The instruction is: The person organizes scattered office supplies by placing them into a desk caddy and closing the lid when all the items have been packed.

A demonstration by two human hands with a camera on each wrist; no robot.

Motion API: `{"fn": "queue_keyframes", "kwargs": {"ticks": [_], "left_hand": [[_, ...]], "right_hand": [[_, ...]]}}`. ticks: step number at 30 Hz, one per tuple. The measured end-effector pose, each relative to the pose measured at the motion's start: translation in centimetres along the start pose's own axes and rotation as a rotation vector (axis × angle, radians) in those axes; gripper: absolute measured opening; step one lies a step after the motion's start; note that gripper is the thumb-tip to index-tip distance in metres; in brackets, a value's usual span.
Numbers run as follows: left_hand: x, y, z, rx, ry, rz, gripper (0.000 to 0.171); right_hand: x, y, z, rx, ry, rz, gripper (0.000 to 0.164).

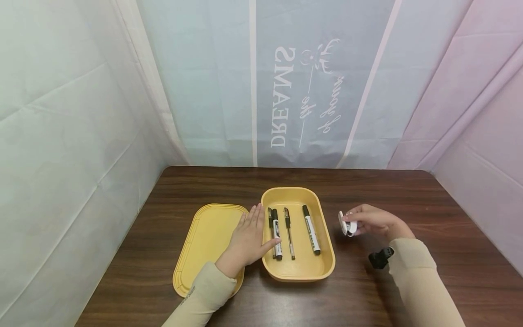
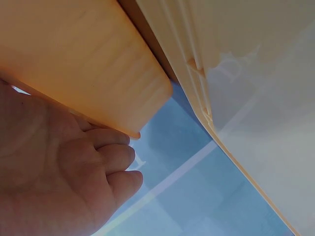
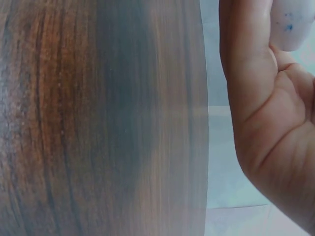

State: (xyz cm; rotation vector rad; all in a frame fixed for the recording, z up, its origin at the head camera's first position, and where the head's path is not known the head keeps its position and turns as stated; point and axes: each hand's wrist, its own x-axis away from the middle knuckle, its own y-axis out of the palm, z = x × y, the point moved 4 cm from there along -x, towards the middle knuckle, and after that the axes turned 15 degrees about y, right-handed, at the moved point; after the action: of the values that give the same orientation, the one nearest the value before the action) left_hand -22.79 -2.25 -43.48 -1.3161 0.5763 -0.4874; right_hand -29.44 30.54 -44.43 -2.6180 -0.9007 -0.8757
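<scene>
A yellow box (image 1: 300,271) stands in the middle of the table, holding two black-capped white markers (image 1: 312,231) and two slim black-capped pens (image 1: 290,236). My left hand (image 1: 247,238) lies along the box's left rim with straight fingers, its thumb reaching over the rim toward a marker. In the left wrist view its fingertips are right at the box's edge. To the right of the box, my right hand (image 1: 373,220) pinches a small white object (image 1: 348,225) between thumb and fingers. Blue specks mark its rounded end in the right wrist view; its kind I cannot tell.
A flat yellow lid (image 1: 208,236) lies left of the box, partly under my left forearm. Brown wood tabletop (image 1: 449,218) extends right of my right hand. Behind the table's back edge hangs a pale blue printed cloth (image 1: 204,91), with light cloth at both sides.
</scene>
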Motion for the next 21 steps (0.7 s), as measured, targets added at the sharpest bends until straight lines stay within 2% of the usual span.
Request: {"fn": "queue_keyframes", "kwargs": {"ticks": [12, 21], "left_hand": [[0.0, -0.2, 0.1, -0.001, 0.004, 0.002, 0.09], [0.0, -0.3, 0.0, 0.001, 0.005, 0.0, 0.091]], "right_hand": [[0.1, 0.1, -0.6, -0.008, -0.007, -0.034, 0.018], [0.3, 0.2, -1.6, 0.008, 0.018, -0.002, 0.017]]}}
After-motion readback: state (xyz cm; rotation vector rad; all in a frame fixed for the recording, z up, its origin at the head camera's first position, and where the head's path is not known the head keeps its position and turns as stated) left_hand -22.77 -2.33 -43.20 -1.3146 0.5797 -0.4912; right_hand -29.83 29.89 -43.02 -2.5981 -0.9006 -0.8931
